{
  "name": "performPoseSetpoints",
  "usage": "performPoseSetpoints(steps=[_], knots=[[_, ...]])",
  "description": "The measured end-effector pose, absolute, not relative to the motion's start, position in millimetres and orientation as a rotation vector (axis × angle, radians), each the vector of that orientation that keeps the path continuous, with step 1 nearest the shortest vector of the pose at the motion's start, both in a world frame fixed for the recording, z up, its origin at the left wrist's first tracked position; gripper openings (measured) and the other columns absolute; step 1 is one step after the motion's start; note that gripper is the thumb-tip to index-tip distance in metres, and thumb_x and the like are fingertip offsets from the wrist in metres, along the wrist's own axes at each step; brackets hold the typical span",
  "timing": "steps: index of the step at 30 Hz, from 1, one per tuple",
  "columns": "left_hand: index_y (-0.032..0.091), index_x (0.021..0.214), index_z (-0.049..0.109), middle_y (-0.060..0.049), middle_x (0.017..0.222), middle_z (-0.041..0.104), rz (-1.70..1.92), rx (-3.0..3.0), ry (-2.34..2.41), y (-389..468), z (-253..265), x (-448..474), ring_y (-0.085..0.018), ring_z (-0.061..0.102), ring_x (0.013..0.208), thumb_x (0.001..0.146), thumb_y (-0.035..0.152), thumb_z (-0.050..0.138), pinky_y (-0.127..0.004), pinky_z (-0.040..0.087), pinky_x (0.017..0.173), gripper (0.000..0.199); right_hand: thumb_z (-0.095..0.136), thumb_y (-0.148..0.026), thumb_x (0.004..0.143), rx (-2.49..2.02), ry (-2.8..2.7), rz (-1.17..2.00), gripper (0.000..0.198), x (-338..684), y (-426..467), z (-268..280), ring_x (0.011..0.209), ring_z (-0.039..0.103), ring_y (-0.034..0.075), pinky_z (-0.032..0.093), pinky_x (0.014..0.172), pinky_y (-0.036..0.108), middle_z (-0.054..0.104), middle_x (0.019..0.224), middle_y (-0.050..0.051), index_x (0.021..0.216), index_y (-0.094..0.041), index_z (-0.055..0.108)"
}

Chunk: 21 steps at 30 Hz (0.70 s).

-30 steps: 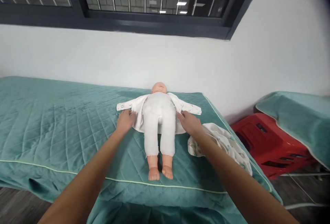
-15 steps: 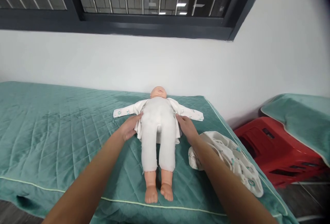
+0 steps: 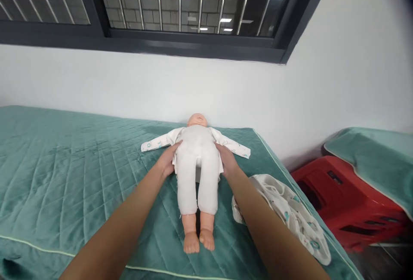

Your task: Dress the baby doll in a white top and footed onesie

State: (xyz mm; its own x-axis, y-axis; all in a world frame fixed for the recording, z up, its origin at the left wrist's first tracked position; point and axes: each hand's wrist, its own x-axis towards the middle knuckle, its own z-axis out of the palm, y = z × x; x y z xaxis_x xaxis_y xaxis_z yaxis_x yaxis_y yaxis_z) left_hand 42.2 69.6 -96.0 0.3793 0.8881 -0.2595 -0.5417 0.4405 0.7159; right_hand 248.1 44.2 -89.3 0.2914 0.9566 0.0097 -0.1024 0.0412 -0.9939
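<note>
A baby doll [image 3: 197, 164] with a white cloth body lies on its back, its bare plastic feet toward me. Its arms are inside the sleeves of a white printed baby shirt [image 3: 158, 143], spread out to both sides, and the shirt's body lies under the doll. My left hand [image 3: 168, 159] holds the doll's waist on the left, thumb on top. On the opposite side my right hand [image 3: 227, 159] grips the waist the same way. The other fingers of both hands are mostly hidden beside or beneath the doll.
A crumpled white printed baby garment [image 3: 290, 211] lies beside my right forearm. Everything rests on a green quilted bedcover [image 3: 80, 176]. Behind it are a white wall [image 3: 145, 86] and a barred window [image 3: 187, 4]. Red plastic stools [image 3: 345, 202] stand at the right, partly under another green cover [image 3: 371, 155].
My hands have closed in on the doll's waist from both sides. Its feet have drawn nearer together, and the view has tilted slightly upward.
</note>
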Motion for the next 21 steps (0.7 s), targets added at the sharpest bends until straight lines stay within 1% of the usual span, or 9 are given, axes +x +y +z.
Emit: performPoseSetpoints(steps=[5,9,14,17,21], knots=[[0.008,0.111,0.065,-0.011,0.093,0.075,1.0,0.603,0.699,93.2,-98.5,45.9,-0.025,0.071,0.087,0.081,0.031,0.067,-0.037,0.057,0.085,0.038,0.062,-0.04,0.082,-1.18,-0.855,1.165,0.026,247.9,65.2,-90.9,0.077,0.069,0.026,0.057,0.066,0.036,0.072,0.071,0.008,0.093,-0.017,0.064],[0.01,0.114,0.063,-0.012,0.098,0.074,0.993,0.616,0.698,96.8,-102.2,42.9,-0.025,0.07,0.091,0.082,0.036,0.066,-0.037,0.057,0.086,0.041,0.06,-0.039,0.083,-1.14,-0.789,1.279,0.026,251.4,68.3,-97.4,0.083,0.07,0.026,0.058,0.07,0.037,0.072,0.078,0.008,0.097,-0.017,0.064],[0.013,0.111,0.061,-0.012,0.098,0.072,1.121,0.573,0.764,92.2,-99.5,18.1,-0.025,0.069,0.094,0.09,0.051,0.05,-0.038,0.057,0.085,0.045,0.05,-0.042,0.09,-1.037,-0.59,1.38,0.028,272.6,68.7,-99.9,0.091,0.069,0.023,0.059,0.077,0.035,0.07,0.085,0.01,0.093,-0.017,0.061],[0.012,0.109,0.058,-0.012,0.094,0.069,1.269,0.423,0.847,95.8,-97.5,-0.7,-0.023,0.07,0.091,0.093,0.047,0.048,-0.037,0.057,0.084,0.04,0.05,-0.035,0.091,-0.974,-0.459,1.364,0.019,287.6,75.3,-101.0,0.093,0.068,0.018,0.059,0.082,0.03,0.068,0.088,0.008,0.09,-0.018,0.057],[0.01,0.109,0.057,-0.014,0.095,0.069,1.374,0.209,0.683,107.1,-98.6,-21.0,-0.021,0.069,0.092,0.094,0.039,0.05,-0.035,0.057,0.085,0.033,0.043,-0.031,0.093,-0.966,-0.395,1.282,0.015,303.3,83.2,-102.1,0.097,0.066,0.013,0.058,0.087,0.027,0.066,0.097,0.007,0.092,-0.019,0.052]])
